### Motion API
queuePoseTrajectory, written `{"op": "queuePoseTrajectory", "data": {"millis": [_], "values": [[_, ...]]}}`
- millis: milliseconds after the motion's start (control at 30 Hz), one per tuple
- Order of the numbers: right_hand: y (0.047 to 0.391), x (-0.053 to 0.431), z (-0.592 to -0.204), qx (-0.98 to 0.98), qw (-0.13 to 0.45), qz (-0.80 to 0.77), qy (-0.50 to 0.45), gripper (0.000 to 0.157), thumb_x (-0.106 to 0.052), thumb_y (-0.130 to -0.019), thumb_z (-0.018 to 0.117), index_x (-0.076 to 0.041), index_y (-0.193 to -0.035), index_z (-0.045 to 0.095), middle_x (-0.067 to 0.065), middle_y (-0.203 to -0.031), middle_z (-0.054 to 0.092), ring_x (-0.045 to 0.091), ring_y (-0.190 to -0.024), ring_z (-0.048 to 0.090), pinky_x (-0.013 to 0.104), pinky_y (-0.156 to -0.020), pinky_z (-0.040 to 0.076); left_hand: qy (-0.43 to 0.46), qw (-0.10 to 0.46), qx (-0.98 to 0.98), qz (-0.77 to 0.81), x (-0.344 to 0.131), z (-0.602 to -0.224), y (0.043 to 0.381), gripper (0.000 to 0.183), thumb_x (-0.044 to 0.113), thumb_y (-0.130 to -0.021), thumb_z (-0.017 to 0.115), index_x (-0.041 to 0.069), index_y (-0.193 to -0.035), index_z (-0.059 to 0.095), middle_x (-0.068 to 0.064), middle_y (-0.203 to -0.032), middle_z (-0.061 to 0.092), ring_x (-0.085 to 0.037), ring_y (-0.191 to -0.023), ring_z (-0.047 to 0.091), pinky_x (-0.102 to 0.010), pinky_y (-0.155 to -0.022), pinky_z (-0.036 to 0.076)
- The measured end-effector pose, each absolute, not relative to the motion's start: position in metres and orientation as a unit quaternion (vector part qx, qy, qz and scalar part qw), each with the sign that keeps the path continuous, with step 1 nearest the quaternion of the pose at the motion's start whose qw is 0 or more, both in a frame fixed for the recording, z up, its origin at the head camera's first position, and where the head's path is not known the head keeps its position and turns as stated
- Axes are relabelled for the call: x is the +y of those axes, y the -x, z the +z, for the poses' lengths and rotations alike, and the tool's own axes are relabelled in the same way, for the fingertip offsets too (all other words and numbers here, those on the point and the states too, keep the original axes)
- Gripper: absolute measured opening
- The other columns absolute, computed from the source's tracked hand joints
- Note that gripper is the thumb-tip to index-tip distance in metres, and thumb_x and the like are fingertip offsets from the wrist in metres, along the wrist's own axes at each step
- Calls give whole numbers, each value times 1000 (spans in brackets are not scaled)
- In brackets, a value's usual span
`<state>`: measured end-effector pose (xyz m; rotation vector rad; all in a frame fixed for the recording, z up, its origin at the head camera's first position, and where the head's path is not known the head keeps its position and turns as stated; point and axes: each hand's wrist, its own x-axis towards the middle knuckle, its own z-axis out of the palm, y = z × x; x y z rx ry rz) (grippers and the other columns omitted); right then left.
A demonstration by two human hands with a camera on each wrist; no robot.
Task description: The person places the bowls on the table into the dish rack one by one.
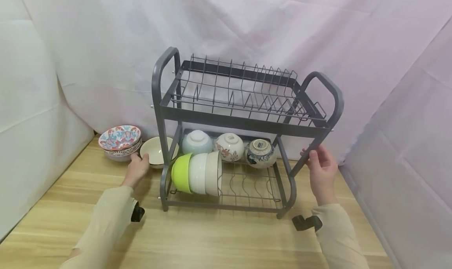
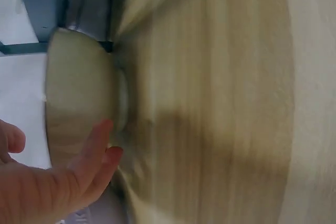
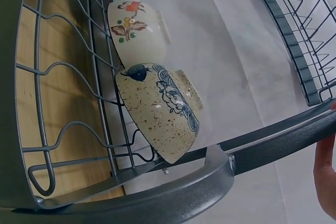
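Observation:
A dark grey two-tier dish rack [image 1: 243,122] stands on the table. My right hand [image 1: 323,175] grips its right upright, thumb in front and fingertips behind; only a little of that hand shows in the right wrist view. Left of the rack, a cream bowl [image 1: 154,149] sits upright, partly behind the left upright. My left hand [image 1: 136,170] is at this bowl's near left side, its fingers extended along the outside in the left wrist view [image 2: 86,169]. Blur hides whether they touch it. Two stacked patterned bowls [image 1: 120,139] stand just beyond that hand.
On the lower tier, a green bowl [image 1: 181,174], a white bowl [image 1: 197,173] and a beige bowl [image 1: 212,174] stand on edge. Behind them sit upside-down a pale blue bowl [image 1: 197,143], a flowered bowl [image 1: 229,147] and a speckled blue-patterned bowl [image 1: 260,159]. White cloth [image 1: 106,45] hangs around.

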<state>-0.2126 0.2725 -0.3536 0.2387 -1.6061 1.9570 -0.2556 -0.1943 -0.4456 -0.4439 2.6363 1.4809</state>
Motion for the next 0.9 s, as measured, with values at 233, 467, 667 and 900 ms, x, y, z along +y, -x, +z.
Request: {"op": "queuePoseTrajectory", "data": {"millis": [233,467,667,900], "values": [[211,271,-356,-606,293,733,-93,16,2,-89,50,5,-103,59,4,-88,64,13,-81,65,24,-76,52,178,19,804,567,-191,-462,261,53,21,-95,14,-16,-133,8,-43,-130,24,-45,-104,46,-48,-95,39],[213,271,-356,-597,290,740,-109,17,3,-89,49,2,-101,61,4,-88,64,13,-80,65,24,-76,52,217,-70,786,574,-186,-468,264,45,13,-94,17,-15,-130,22,-41,-125,35,-25,-63,59,-34,-61,54],[216,271,-354,-588,292,745,-112,16,4,-89,49,1,-98,61,5,-87,64,15,-80,65,24,-75,52,237,-113,844,468,-187,-468,261,46,18,-94,18,-8,-127,36,-36,-126,40,-50,-116,38,-54,-97,31],[214,272,-354,-585,293,748,-111,18,4,-89,48,-2,-98,62,5,-85,63,15,-80,64,24,-76,52,217,-110,866,438,-192,-461,250,49,21,-94,18,-4,-131,37,-31,-130,40,-51,-116,38,-56,-97,29]]}}
